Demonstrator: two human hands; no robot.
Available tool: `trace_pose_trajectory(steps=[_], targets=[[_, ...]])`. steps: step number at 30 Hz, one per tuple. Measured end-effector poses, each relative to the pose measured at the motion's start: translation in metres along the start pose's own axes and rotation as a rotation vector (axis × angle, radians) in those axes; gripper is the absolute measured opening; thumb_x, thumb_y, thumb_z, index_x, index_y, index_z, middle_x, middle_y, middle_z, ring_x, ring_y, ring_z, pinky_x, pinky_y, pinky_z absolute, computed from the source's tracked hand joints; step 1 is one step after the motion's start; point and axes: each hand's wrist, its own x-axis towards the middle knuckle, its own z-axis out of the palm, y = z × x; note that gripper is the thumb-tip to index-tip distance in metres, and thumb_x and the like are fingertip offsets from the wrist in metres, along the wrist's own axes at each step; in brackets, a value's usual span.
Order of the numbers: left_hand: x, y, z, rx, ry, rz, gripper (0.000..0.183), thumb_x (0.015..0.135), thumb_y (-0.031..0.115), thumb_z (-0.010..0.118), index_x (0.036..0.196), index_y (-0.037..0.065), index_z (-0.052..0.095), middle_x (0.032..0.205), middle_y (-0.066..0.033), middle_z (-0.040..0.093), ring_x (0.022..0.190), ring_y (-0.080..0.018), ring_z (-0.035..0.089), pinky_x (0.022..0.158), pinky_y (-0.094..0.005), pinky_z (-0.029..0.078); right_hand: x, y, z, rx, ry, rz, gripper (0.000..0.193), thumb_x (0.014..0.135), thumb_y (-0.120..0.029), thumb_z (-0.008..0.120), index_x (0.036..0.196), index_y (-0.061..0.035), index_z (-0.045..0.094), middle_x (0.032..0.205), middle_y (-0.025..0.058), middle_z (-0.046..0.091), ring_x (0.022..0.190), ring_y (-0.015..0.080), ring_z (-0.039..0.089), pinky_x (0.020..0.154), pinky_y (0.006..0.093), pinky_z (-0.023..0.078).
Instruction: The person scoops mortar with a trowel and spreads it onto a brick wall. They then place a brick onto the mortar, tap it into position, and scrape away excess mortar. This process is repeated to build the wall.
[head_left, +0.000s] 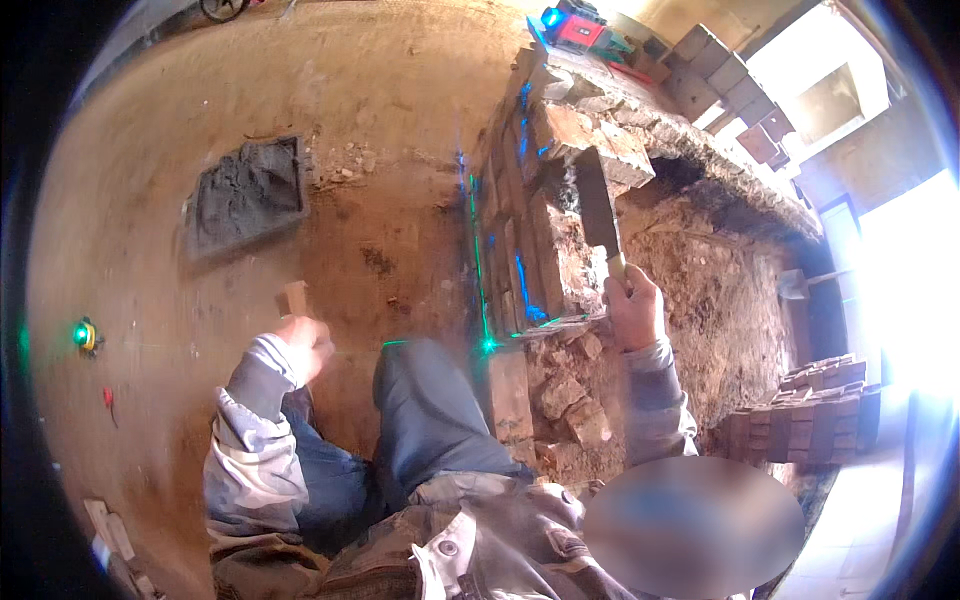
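My right hand (636, 308) is closed round the pale handle of a flat, dark-bladed trowel (600, 205). The blade points away from me, over the end of a low brick wall (505, 245) with a rough mortar surface. Off to the left, beside my knee, my left hand (306, 340) has its fingers curled. A small brown piece of brick (292, 298) juts out just beyond it, apparently in its grip. Blue and green laser lines run along the wall's left face.
A black tray of grey mortar (245, 195) rests on the floor at the far left. Laser levels stand on the far ledge (575, 28) and left floor (87, 336). Stacked bricks (800, 415) are at right; broken bricks (575, 405) lie near my knee.
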Motion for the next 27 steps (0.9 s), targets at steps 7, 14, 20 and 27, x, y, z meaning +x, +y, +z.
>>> trace_pose_trajectory(steps=[7, 14, 20, 27], targets=[[-0.009, -0.001, -0.003, -0.029, 0.043, -0.021, 0.022, 0.083, 0.022, 0.066, 0.078, 0.001, 0.069, 0.08, -0.0232, 0.067, 0.08, -0.041, 0.067, 0.07, -0.0474, 0.053, -0.014, -0.003, -0.045, -0.07, -0.003, -0.085, 0.032, 0.099, -0.018, 0.061, 0.126, -0.0022, 0.064, 0.079, 0.0069, 0.065, 0.068, 0.0111, 0.058, 0.063, 0.0291, 0.05], [-0.009, -0.002, 0.005, -0.007, 0.013, -0.014, 0.019, 0.083, 0.02, 0.066, 0.078, 0.002, 0.07, 0.081, -0.023, 0.068, 0.082, -0.0414, 0.068, 0.074, -0.0486, 0.054, -0.061, 0.015, -0.07, -0.314, -0.181, -0.064, 0.038, 0.089, -0.013, 0.071, 0.126, -0.0077, 0.067, 0.091, 0.012, 0.072, 0.069, 0.0142, 0.062, 0.066, 0.0305, 0.051], [-0.001, 0.001, 0.008, 0.043, 0.008, 0.028, 0.02, 0.082, 0.022, 0.066, 0.082, 0.003, 0.071, 0.081, -0.0219, 0.069, 0.081, -0.0408, 0.068, 0.073, -0.0478, 0.054, -0.038, -0.009, -0.045, -0.418, -0.197, -0.22, 0.034, 0.093, -0.014, 0.066, 0.126, -0.0087, 0.067, 0.087, 0.0124, 0.071, 0.072, 0.0173, 0.066, 0.066, 0.0312, 0.052], [0.009, -0.003, 0.016, 0.132, -0.006, 0.061, 0.02, 0.081, 0.022, 0.066, 0.078, 0.002, 0.069, 0.077, -0.0205, 0.068, 0.078, -0.0412, 0.067, 0.071, -0.0464, 0.054, -0.008, -0.004, -0.041, -0.41, -0.209, -0.117, 0.039, 0.093, -0.016, 0.065, 0.131, -0.011, 0.065, 0.097, 0.0126, 0.075, 0.074, 0.0078, 0.063, 0.07, 0.0265, 0.052]])
